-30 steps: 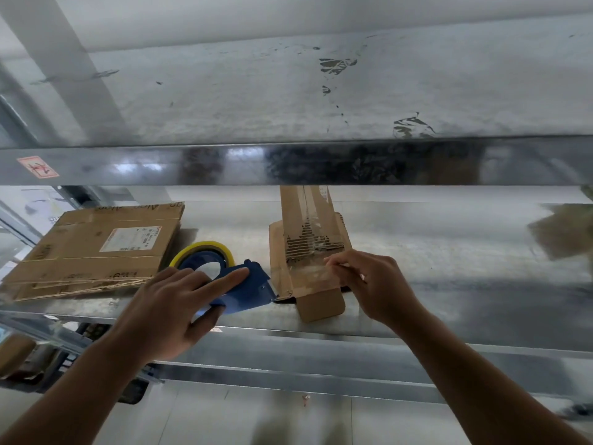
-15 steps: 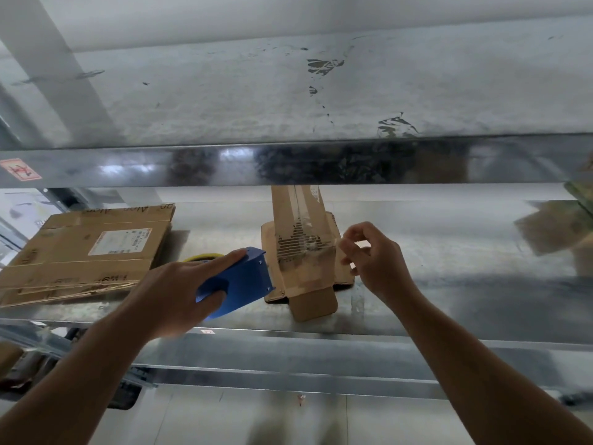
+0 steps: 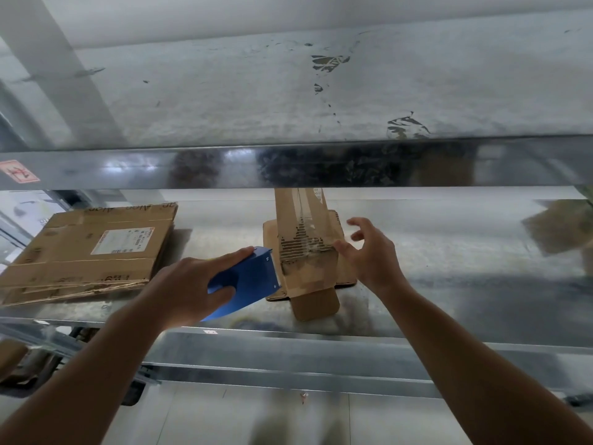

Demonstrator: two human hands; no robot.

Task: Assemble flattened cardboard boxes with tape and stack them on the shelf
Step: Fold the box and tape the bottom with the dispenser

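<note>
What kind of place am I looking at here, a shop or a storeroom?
Probably a warehouse or packing storeroom: galvanised metal shelving, a stack of flattened brown cardboard boxes with a shipping label, and a blue handheld tape dispenser.

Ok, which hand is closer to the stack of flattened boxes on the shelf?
Left. The left hand, gripping the blue tape dispenser, is just right of the stack; the right hand is farther right, beyond the small box.

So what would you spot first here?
Probably the bright blue tape dispenser, gripped in the left hand at the middle of the metal shelf. Next to it sits a small torn cardboard box, with the right hand open at its edge; flattened boxes lie stacked at the left.
</note>
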